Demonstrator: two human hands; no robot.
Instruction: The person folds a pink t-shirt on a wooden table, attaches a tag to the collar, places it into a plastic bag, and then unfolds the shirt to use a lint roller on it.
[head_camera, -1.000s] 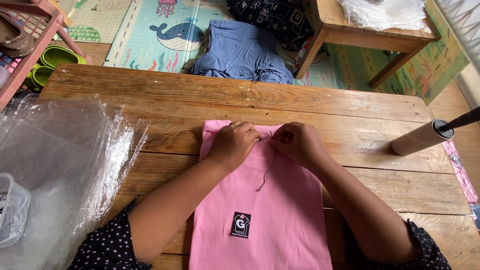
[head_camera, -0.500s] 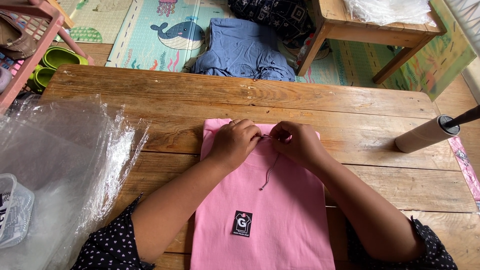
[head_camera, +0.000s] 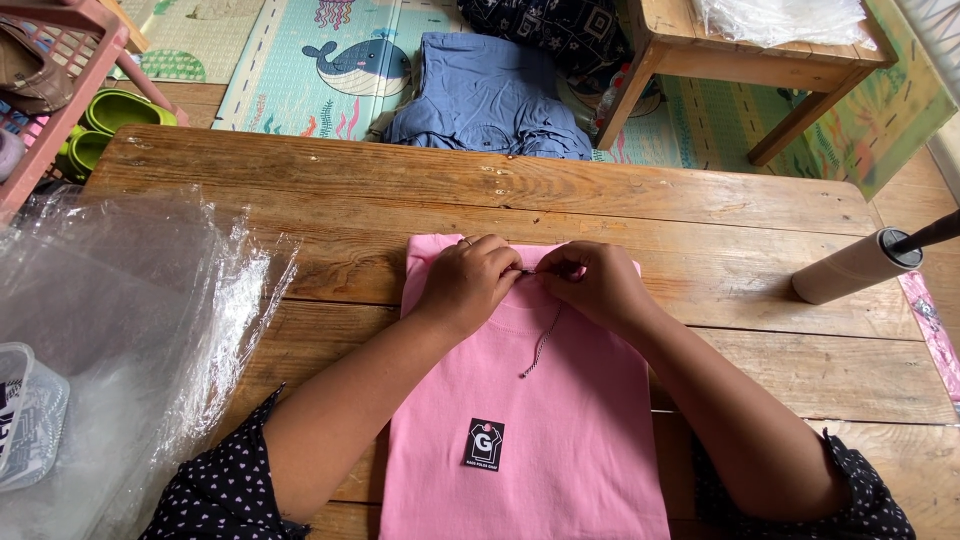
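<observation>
A folded pink garment (head_camera: 560, 440) lies on the wooden table (head_camera: 400, 190), with a small black square tag (head_camera: 484, 444) on its front. My left hand (head_camera: 470, 283) and my right hand (head_camera: 592, 283) meet at the garment's far edge, near the collar. Between their fingertips they pinch a thin dark-and-white string (head_camera: 541, 345), whose loose end hangs down over the pink fabric. Both hands rest on the garment.
A heap of clear plastic bags (head_camera: 120, 330) covers the table's left side, with a clear plastic container (head_camera: 25, 420) at the left edge. A cardboard roll (head_camera: 855, 266) lies at the right. Beyond the table are a blue garment (head_camera: 490, 95), a play mat, green sandals and a second wooden table.
Both hands stay together at the collar, with only small finger movements on the string. The garment has not shifted.
</observation>
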